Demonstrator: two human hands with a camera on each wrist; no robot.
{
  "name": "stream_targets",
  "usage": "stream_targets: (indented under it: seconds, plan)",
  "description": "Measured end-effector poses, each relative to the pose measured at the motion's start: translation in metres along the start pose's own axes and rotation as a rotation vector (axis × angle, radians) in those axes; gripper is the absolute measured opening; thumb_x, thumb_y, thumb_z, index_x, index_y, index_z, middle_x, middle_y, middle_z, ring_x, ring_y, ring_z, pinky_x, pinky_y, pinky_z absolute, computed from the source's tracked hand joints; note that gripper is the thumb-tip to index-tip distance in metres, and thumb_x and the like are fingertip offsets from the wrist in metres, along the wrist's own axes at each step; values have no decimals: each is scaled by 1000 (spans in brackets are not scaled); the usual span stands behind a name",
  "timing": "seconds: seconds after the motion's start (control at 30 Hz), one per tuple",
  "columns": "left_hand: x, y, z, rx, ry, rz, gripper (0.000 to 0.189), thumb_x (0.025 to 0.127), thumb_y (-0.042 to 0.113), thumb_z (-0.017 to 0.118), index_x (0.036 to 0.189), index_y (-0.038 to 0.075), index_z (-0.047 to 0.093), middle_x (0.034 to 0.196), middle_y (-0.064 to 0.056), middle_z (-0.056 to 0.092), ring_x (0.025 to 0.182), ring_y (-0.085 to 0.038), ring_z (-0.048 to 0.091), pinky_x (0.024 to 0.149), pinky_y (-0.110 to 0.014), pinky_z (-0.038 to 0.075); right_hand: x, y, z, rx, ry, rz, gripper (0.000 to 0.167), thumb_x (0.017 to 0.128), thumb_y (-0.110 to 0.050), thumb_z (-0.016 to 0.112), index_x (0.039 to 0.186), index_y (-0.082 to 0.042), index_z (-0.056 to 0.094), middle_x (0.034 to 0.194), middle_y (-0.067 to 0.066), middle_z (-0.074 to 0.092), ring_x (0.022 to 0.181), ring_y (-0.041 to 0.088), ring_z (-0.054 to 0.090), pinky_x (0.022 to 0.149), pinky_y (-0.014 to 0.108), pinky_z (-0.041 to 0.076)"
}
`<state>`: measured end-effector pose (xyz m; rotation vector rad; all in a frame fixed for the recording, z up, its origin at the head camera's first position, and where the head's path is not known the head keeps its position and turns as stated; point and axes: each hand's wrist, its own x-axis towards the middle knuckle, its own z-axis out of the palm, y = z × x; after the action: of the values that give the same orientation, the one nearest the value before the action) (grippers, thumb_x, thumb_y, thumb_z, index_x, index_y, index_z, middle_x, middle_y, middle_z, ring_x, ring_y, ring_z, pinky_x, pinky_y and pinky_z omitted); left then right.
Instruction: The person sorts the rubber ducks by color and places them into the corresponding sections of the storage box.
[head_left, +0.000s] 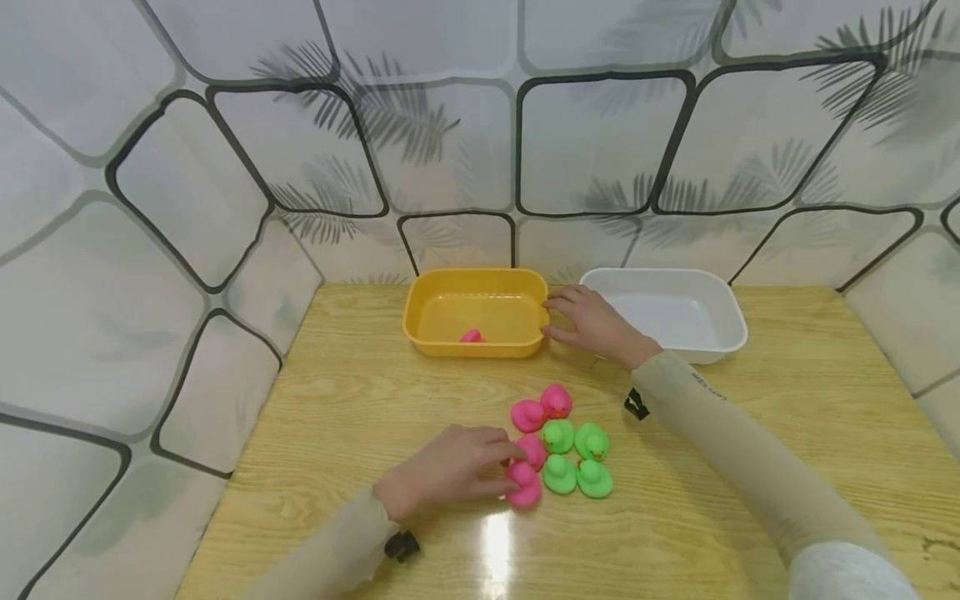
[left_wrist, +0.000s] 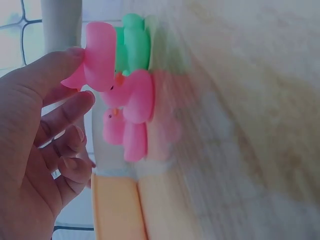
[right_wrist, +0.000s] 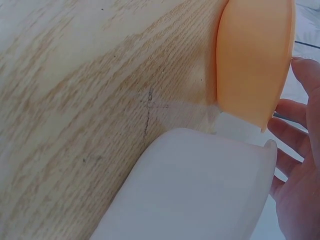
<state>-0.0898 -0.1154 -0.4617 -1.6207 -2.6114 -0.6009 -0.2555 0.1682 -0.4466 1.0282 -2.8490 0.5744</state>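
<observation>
White sleeve (head_left: 847,575): one, nearest us, in the lower right corner of the head view.
Beige sleeves (head_left: 750,458): two, one from the lower left, one from the lower right; we see small lettering on the latter.
Black pieces (head_left: 401,546): two, one by each wrist.
Left hand (head_left: 450,471): just below centre, thumb and finger pinching one pink duck (left_wrist: 100,57), which the left wrist view shows raised above the worktop (head_left: 337,375); its other fingers are bent.
Pink ducks (head_left: 557,401): four near the centre, counting the pinched one.
Green ducks (head_left: 592,442): four, two rows of two, just right of the pink ones.
Yellow tray (head_left: 480,310): one, upper centre; inside we make out one pink piece (head_left: 472,337), mostly hidden by the front wall.
White tray (head_left: 667,308): one, to its right.
Right hand (head_left: 596,323): one, fingers spread, tips at the yellow tray's right end; whether any finger touches the white tray we cannot tell.
Patterned backdrop (head_left: 600,142): dark outlines and grey leaves, filling the top of the frame.
</observation>
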Motion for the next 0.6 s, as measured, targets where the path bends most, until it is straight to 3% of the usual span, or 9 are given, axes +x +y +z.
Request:
stream_targets:
  seconds: [0.23,0.47,0.6]
  plan:
    - [2,-6,-13,-36,13,-6,29,98,31,75,122,15,73,106,5,71,88,-7,66,79,-12,50,0,1,0,6,11,-9,50,99,-34,72,133,3,65,137,20,61,133,40,51,116,56,36]
    - [7,-13,-22,71,41,15,26,96,31,78,116,15,75,102,4,70,83,-6,63,74,-13,50,0,1,0,9,28,-22,49,98,-32,74,131,3,66,136,20,62,131,41,52,116,56,37]
    - [9,-19,-25,78,56,6,26,95,29,79,116,15,75,101,5,69,83,-7,62,74,-14,51,0,1,1,6,26,-21,49,98,-33,73,131,3,66,136,20,62,131,41,52,115,56,36]
